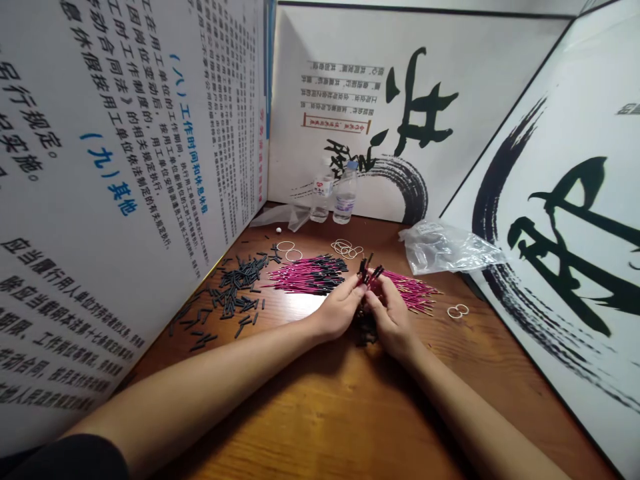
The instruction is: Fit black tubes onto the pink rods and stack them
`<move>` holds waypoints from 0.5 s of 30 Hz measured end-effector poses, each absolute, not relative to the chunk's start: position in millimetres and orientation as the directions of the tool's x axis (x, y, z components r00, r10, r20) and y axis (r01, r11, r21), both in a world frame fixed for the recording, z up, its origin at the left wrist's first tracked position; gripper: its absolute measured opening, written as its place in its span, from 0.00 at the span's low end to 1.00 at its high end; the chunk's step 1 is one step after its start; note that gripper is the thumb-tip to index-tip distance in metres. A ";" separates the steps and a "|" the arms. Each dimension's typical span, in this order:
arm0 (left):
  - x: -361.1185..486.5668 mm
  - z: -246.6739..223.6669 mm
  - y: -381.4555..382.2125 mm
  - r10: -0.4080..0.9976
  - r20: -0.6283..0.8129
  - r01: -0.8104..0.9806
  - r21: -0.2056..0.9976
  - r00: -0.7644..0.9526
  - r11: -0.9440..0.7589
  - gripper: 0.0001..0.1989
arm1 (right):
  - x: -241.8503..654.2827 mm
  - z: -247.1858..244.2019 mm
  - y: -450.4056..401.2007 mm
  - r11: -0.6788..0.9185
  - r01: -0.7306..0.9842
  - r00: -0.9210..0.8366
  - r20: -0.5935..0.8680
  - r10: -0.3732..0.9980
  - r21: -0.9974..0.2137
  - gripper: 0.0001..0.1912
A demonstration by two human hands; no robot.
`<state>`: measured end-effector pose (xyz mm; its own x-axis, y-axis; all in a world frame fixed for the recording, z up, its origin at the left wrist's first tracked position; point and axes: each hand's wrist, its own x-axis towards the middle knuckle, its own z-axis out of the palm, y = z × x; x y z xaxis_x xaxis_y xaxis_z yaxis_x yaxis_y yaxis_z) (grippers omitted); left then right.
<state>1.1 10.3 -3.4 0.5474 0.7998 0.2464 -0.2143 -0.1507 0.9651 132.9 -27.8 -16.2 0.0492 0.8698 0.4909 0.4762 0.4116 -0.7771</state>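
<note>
My left hand (341, 308) and my right hand (394, 319) are close together over the table, fingers closed around a bundle of thin sticks with black ends (370, 269). Black ends show above my fingers and also below, between the hands. Just beyond my left hand lies a pile of thin pink sticks with black ends (305, 275). To the right of my right hand, pink sticks with pale tan tips (414, 292) are fanned out. Farther left, short black tube-like pieces (239, 287) are scattered in a loose heap.
Pale rubber bands (346, 249) lie behind the sticks, with two more rings (457, 311) at right. Two plastic bottles (344, 200) stand at the back. A crumpled clear bag (445, 248) lies back right. Printed panels (345, 40) wall in the wooden table (310, 420).
</note>
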 end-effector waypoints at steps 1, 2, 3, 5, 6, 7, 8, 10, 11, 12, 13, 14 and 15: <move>0.7 -1.1 11.0 0.820 0.270 -0.246 0.956 0.506 -0.163 0.15 | 133.3 -16.1 -27.9 0.405 0.489 0.057 0.492 0.869 -0.772 0.17; 0.3 1.5 11.6 0.839 0.266 -0.271 0.951 0.475 -0.148 0.14 | 133.7 -15.6 -28.3 0.400 0.511 0.059 0.496 0.866 -0.760 0.16; -0.2 4.1 12.0 0.853 0.235 -0.287 0.952 0.467 -0.105 0.14 | 134.0 -14.6 -28.7 0.395 0.543 0.052 0.500 0.865 -0.741 0.13; -0.8 9.0 12.1 0.882 0.168 -0.325 0.946 0.439 -0.019 0.14 | 133.9 -11.9 -29.7 0.390 0.609 0.012 0.500 0.866 -0.690 0.12; -0.7 10.9 11.9 0.898 0.142 -0.346 0.938 0.417 0.012 0.13 | 133.5 -10.5 -30.1 0.394 0.632 -0.012 0.500 0.866 -0.667 0.14; -0.4 12.3 11.4 0.910 0.125 -0.368 0.929 0.396 0.032 0.12 | 132.9 -9.3 -30.4 0.401 0.642 -0.028 0.503 0.864 -0.653 0.16; 0.1 13.2 10.7 0.917 0.116 -0.386 0.922 0.383 0.044 0.12 | 132.2 -8.4 -30.7 0.411 0.639 -0.038 0.508 0.861 -0.649 0.18; 1.4 13.8 9.1 0.904 0.113 -0.408 0.910 0.413 0.073 0.14 | 130.8 -8.1 -30.8 0.428 0.618 -0.038 0.518 0.854 -0.660 0.15; 2.1 13.5 8.1 0.887 0.119 -0.414 0.906 0.446 0.087 0.14 | 130.2 -8.5 -30.8 0.429 0.612 -0.029 0.523 0.852 -0.665 0.11; 2.8 13.0 7.2 0.870 0.127 -0.419 0.903 0.476 0.098 0.15 | 129.7 -9.2 -30.8 0.427 0.610 -0.019 0.526 0.850 -0.668 0.07; 3.5 12.3 6.4 0.855 0.135 -0.424 0.899 0.501 0.106 0.16 | 129.3 -10.1 -30.8 0.424 0.612 -0.011 0.529 0.849 -0.668 0.06; 4.0 11.5 5.6 0.844 0.144 -0.431 0.895 0.517 0.112 0.16 | 129.0 -11.1 -30.8 0.422 0.614 -0.006 0.530 0.848 -0.667 0.06; 4.5 10.8 4.8 0.835 0.152 -0.438 0.891 0.528 0.115 0.16 | 128.8 -11.9 -30.8 0.422 0.615 -0.004 0.532 0.846 -0.666 0.06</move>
